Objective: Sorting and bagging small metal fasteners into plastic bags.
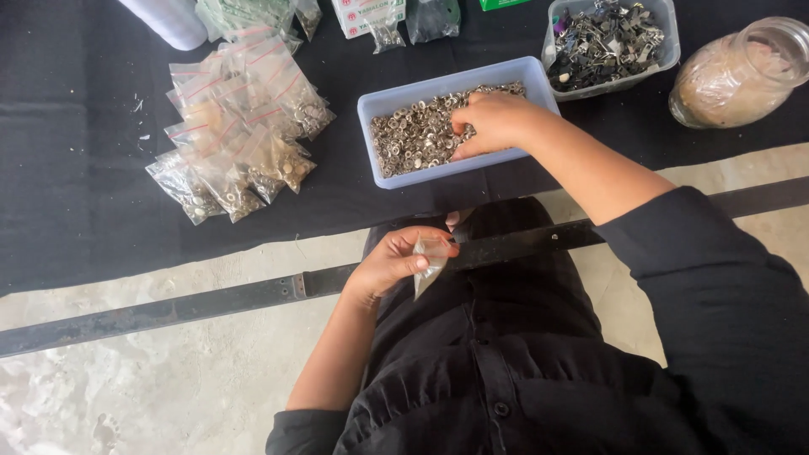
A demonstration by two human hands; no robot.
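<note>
The left hand [392, 263] is pinching a small clear plastic bag [430, 263] between thumb and fingers, holding it just above the lap, near the dark metal bar [211, 299] that is crossing the view. The right hand [493, 123] is reaching into the pale blue rectangular tub [381, 101], its fingers curled down among the small metal rings [413, 139] filling it; whether they are gripping any is hidden.

At the far left, a heap of small zip bags [236, 126], each already holding a few metal pieces, is lying on the black cloth [76, 194] covering the table. Just right of that heap, the blue tub is sitting near the cloth's front edge. Behind and right of it, a second clear tub [670, 46] is holding darker metal clips [602, 38]. At the far right, a glass jar [742, 74] is lying tilted on the cloth, well apart from both hands.
</note>
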